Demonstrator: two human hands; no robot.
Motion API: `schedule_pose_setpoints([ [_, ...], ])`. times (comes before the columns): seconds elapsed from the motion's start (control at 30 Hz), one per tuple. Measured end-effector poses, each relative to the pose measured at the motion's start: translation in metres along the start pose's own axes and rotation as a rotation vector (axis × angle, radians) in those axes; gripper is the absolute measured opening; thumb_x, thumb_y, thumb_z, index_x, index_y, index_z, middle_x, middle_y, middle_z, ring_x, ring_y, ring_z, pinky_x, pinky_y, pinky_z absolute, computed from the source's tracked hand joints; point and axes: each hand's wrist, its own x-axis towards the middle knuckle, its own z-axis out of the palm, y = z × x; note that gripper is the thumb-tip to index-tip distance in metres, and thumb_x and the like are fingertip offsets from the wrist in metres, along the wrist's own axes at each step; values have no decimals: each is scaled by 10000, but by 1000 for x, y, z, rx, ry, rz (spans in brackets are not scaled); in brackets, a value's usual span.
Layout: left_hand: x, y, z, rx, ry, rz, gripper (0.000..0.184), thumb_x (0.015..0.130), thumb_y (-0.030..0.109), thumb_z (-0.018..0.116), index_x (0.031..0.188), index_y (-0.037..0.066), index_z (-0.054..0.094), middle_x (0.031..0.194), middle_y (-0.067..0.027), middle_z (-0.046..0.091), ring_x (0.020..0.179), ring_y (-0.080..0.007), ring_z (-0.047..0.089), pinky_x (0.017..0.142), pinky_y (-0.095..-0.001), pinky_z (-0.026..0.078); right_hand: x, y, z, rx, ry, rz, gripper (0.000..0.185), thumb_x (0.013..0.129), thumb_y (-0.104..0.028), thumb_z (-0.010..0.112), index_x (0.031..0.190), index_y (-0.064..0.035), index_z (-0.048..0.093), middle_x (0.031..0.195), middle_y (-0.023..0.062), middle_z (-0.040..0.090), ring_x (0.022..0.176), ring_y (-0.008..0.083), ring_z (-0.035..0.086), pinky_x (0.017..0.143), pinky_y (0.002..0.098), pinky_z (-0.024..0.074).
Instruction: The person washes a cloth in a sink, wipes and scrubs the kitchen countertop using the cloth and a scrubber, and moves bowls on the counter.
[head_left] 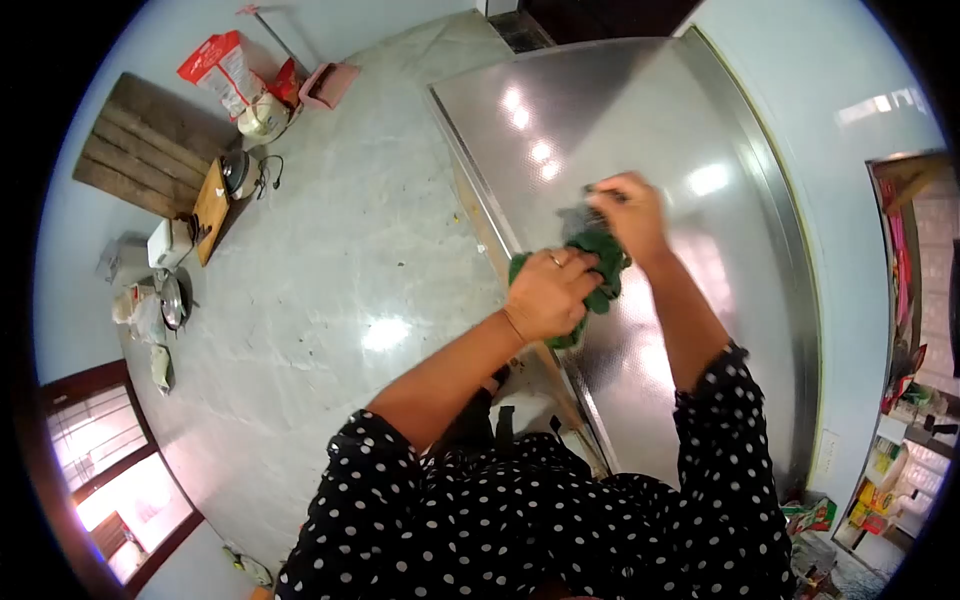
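My left hand (548, 296), with a ring on one finger, is closed on a bunched dark green cloth (598, 268). The cloth hangs over the near edge of a shiny metal countertop (690, 130). Just above and to the right, my right hand (634, 212) is raised with its fingers pinched together, slightly smeared by motion. Something small and dark shows at those fingertips; its kind I cannot make out. A greyish, blurred patch (578, 220) lies between the right fingers and the cloth, perhaps thin material or a reflection.
Wooden boards (150, 145) and a cutting board (212, 212) lean at the left wall. A lidded pan (172, 298), a pink dustpan (328, 86) and a red-and-white bag (222, 72) stand along the floor (340, 230). Shelves (890, 470) hold goods at right.
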Motion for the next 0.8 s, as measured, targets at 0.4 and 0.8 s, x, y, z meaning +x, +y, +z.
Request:
schedule_pose_setpoints([
  [0.4, 111, -182, -7, 509, 105, -303, 394, 878, 269, 530, 1212, 65, 576, 1306, -154, 528, 1173, -339, 498, 1005, -434, 388, -326, 32, -205, 386, 820, 790, 58, 852, -6, 617, 909, -5, 627, 775, 22, 592, 644, 100, 544, 562, 240, 443],
  [0.8, 90, 202, 211, -311, -442, 274, 448, 642, 325, 722, 981, 46, 633, 1048, -138, 596, 1019, -313, 551, 900, -414, 448, -468, 16, -244, 514, 1083, 656, 108, 893, -42, 593, 996, -8, 591, 875, 52, 617, 736, 124, 598, 597, 276, 503],
])
